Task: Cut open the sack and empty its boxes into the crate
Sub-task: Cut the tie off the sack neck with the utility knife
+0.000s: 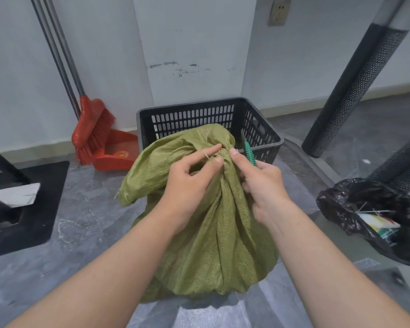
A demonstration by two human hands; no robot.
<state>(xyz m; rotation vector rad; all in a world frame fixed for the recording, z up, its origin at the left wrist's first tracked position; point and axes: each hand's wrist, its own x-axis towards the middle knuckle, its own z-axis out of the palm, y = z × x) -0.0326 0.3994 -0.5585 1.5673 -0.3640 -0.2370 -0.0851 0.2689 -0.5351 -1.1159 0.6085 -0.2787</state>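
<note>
1. Straight ahead of us on the grey floor stands the green sack. Its gathered neck rises in front of the near rim of the black crate; we cannot tell if they touch.
2. Our left hand pinches a thin pale tie at the neck between thumb and forefinger.
3. Our right hand presses its thumb on the neck just beside the left. Its curled fingers hold a green cutter, blade up over the crate's near edge.
4. To the left, bare floor runs to a black base plate. A red broom and dustpan lean by the wall near the crate's left side.
5. To the right, a narrower strip of floor separates the sack from a black bin bag, with a mesh post behind it.
</note>
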